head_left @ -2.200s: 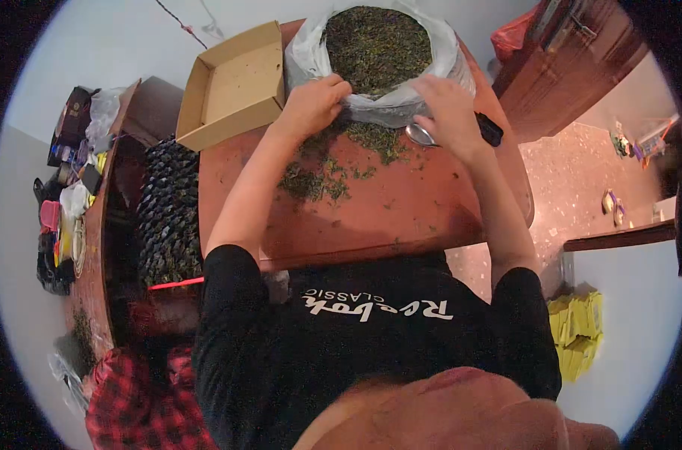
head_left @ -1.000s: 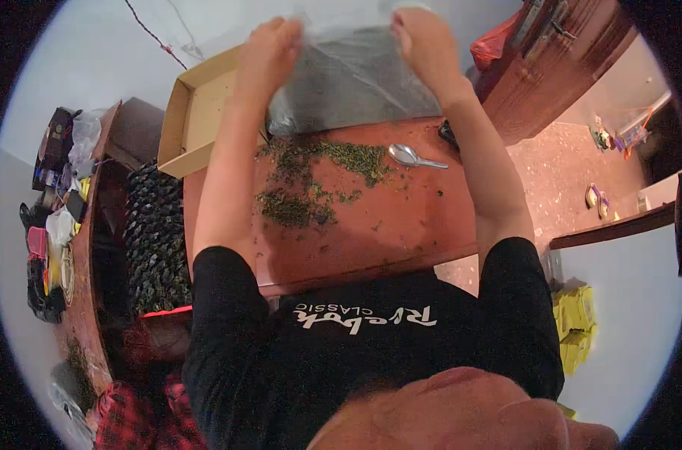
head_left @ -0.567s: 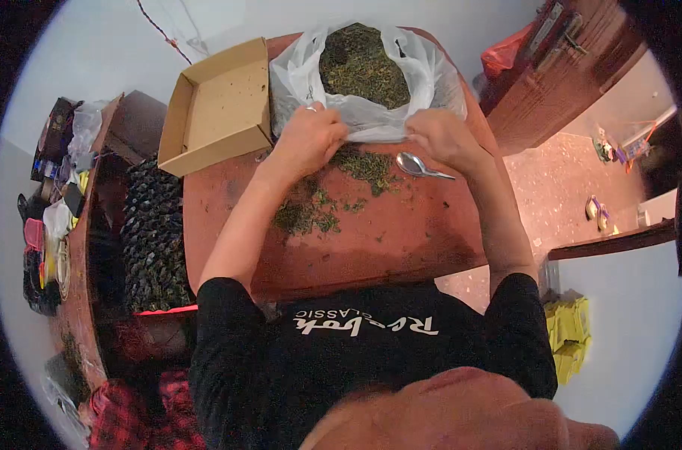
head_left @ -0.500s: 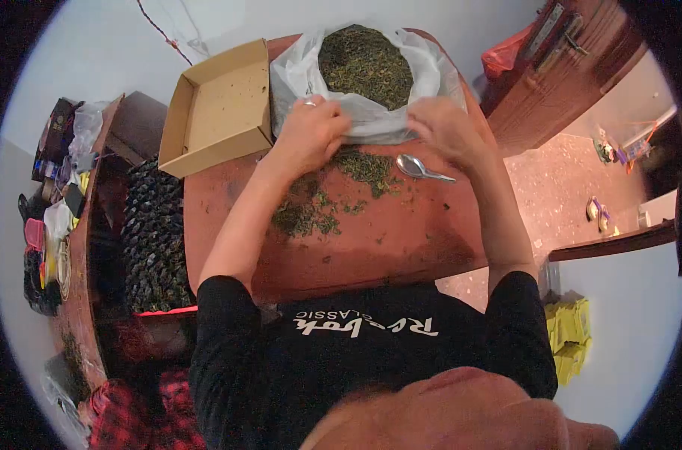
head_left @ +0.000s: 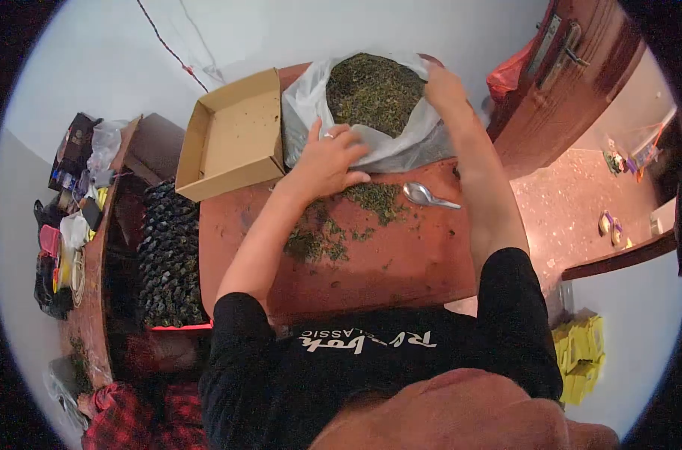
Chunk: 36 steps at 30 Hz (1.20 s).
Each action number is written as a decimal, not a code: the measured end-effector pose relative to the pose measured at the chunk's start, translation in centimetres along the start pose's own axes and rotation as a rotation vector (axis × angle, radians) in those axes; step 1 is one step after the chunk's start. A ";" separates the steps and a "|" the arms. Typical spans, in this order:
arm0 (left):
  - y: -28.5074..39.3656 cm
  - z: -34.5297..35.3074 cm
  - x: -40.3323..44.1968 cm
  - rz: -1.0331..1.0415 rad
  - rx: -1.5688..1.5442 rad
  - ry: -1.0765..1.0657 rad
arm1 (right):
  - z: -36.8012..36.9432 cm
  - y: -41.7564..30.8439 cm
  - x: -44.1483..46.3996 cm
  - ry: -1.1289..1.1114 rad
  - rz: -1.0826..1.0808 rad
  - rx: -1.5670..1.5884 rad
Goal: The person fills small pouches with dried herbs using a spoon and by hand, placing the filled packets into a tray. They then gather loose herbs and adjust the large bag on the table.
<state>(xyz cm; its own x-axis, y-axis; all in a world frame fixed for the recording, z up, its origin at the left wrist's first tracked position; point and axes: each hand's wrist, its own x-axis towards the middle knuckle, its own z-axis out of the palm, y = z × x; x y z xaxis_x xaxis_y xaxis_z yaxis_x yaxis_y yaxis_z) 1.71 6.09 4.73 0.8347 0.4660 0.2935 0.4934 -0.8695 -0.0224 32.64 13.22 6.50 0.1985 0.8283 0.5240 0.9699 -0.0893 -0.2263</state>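
Observation:
A clear plastic bag [head_left: 305, 105] of dried, crumbled green leaves [head_left: 376, 91] stands with its mouth spread wide at the back of the red-brown table [head_left: 401, 270]. My left hand [head_left: 327, 159], a ring on one finger, is at the bag's near left side with its fingers apart. At the far right rim, my right hand [head_left: 444, 91] pinches the plastic; its fingertips are partly hidden. Loose leaf bits [head_left: 375, 201] lie in front of the bag. Beside them rests a metal spoon [head_left: 423, 195].
An open cardboard box [head_left: 240, 135] sits left of the bag. Lower left is a rack of dark, overlapping pieces [head_left: 168, 255], with a cluttered shelf [head_left: 108, 247] beyond. A wooden door [head_left: 573, 82] stands at the right. Yellow packets [head_left: 581, 356] are lower right.
My right hand has moved from the bag's near edge to its far right rim. My left hand's fingers have come off the near edge and spread. The view has shifted slightly.

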 end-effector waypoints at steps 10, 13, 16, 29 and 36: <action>-3.7 -1.6 4.7 -0.325 -0.394 0.382 | 5.5 8.3 0.1 -0.087 0.654 1.439; -7.2 -1.0 6.5 -0.422 -0.210 0.441 | 5.7 8.7 -0.4 -0.211 0.706 1.806; -9.3 -0.8 6.8 -0.513 -0.040 0.319 | 6.4 9.9 -0.9 -0.315 0.709 2.048; -7.9 0.4 4.5 -0.735 -0.064 0.230 | -4.1 2.3 -1.6 0.361 -0.231 0.044; -9.5 -1.5 7.2 -0.855 0.105 -0.077 | -2.1 -1.1 -1.1 -0.065 -0.126 -0.323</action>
<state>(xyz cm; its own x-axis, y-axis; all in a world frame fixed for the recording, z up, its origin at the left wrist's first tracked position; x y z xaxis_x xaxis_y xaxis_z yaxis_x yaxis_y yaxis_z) 2.65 17.49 8.47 0.1794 0.9663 0.1845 0.9763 -0.1980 0.0876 31.71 11.20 7.92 0.0753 0.8763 0.4759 0.9828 -0.1459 0.1131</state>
